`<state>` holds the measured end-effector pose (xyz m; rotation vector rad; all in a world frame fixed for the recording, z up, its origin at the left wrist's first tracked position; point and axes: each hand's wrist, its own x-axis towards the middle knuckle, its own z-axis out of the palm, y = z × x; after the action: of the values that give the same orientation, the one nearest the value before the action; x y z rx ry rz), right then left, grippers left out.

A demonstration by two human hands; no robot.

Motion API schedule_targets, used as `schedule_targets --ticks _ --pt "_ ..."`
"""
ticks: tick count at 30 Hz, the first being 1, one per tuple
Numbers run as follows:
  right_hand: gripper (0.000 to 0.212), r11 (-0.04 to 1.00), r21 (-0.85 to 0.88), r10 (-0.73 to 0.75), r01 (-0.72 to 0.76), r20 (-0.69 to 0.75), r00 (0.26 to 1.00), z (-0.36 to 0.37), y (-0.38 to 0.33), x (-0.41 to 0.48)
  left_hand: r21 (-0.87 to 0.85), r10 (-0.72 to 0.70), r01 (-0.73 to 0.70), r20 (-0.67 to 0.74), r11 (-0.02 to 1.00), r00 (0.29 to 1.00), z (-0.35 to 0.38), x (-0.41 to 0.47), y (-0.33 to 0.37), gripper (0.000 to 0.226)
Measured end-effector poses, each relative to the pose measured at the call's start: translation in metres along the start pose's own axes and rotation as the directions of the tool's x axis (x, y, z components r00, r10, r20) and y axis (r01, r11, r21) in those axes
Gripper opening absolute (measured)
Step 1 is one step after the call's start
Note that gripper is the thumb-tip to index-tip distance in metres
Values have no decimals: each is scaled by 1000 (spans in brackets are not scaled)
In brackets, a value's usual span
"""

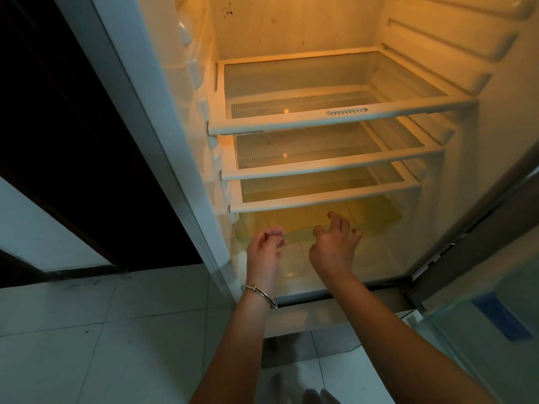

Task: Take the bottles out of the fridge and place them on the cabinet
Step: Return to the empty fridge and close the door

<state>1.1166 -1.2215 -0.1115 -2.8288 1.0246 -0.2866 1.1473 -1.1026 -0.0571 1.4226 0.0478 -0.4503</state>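
Fridge [291, 30] interior, lit: 3 glass shelves [335, 112] bare, no bottles visible w/ my left hand [264, 252] & right hand [335, 246] both loose, holding nothing, at bottom compartment; bottles prob. cold, slick, so grip mid-body.

Pale floor tiles [87, 330] are seen at lower left, w/ thin dark grout lines. A dark panel [73, 141] is shown at left, beside a white wall section [35, 228]. A blue label [501, 319] is seen on a glass pane at lower right.
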Motion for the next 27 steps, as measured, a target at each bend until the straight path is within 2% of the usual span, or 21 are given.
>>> schedule_targets --ticks 2,7,13,18,27 --pt "24 999 24 -21 22 -27 999 -10 1 -6 0 6 -6 -1 1000 1000 2 -8 0 24" --pt "28 987 159 -36 31 26 999 -35 9 -27 -2 21 -21 -4 1000 1000 5 -32 -5 24" --pt "30 953 283 -92 111 -80 993 -63 20 -63 -4 58 -58 -13 998 998 12 -66 -9 24" --pt "27 875 436 -135 211 -200 971 -78 32 -93 -26 91 -92 -42 995 995 14 -99 -18 24" --pt "28 850 470 -167 236 -185 969 -97 29 -163 -48 99 -105 -117 993 988 -14 -168 -32 19"
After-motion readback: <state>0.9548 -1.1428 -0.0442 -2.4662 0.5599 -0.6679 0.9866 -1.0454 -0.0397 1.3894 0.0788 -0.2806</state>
